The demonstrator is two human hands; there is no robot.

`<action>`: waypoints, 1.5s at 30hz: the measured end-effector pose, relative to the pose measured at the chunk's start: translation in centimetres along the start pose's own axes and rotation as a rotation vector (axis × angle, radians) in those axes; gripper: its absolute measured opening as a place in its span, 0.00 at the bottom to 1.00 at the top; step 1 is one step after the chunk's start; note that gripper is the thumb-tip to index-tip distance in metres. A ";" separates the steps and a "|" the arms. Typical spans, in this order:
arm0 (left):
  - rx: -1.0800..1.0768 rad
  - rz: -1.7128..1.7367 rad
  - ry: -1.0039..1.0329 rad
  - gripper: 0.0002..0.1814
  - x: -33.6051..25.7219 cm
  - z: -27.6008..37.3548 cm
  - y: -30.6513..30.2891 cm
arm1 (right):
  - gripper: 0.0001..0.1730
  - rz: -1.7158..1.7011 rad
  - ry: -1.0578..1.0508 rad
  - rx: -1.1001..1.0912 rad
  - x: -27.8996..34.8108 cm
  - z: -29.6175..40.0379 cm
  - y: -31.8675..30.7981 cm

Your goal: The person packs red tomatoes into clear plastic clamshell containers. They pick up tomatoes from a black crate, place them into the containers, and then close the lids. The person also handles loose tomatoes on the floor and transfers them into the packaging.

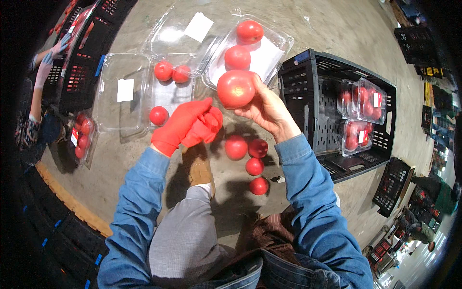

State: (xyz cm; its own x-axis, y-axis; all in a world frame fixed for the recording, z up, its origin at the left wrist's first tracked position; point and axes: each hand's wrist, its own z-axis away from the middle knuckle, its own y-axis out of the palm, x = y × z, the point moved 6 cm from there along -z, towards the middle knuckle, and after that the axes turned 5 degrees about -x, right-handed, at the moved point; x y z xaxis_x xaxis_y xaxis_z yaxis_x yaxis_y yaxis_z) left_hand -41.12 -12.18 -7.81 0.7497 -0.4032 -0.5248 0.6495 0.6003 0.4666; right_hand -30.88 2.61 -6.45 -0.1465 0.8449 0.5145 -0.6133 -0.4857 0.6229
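My right hand [265,108], bare, holds a large tomato [236,89] over the near edge of an open clear plastic clamshell [287,48]. Inside that clamshell, a tomato [249,31] and another tomato [237,57] rest on a white liner. My left hand [189,126] wears a red glove, its fingers curled in beside the held tomato; whether the curled fingers hide something is unclear. Left of it, a second open clamshell [148,95] contains three tomatoes [158,115]. Several loose tomatoes [236,147] lie on the concrete floor below my right hand.
At right, a black plastic crate [297,83] lies with three closed tomato packs [371,101] inside. A closed pack [82,137] stands on the floor at left. Beyond it, another person's gloved hands [59,47] reach toward black crates [83,54]. My shoe [198,168] is below.
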 end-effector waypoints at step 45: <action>-0.063 -0.530 0.076 0.15 2.5 -0.8 2.8 | 0.39 1.881 -0.743 -0.509 4.3 -3.6 -3.3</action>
State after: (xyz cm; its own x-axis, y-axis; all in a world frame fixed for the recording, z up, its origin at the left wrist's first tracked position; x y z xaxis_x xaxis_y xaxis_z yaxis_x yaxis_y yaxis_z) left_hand -37.55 -10.96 -8.46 0.3084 -0.6124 -0.7279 0.9258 0.3691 0.0817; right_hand -32.33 8.61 -8.42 -0.5164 -0.7810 0.3514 -0.2555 -0.2511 -0.9336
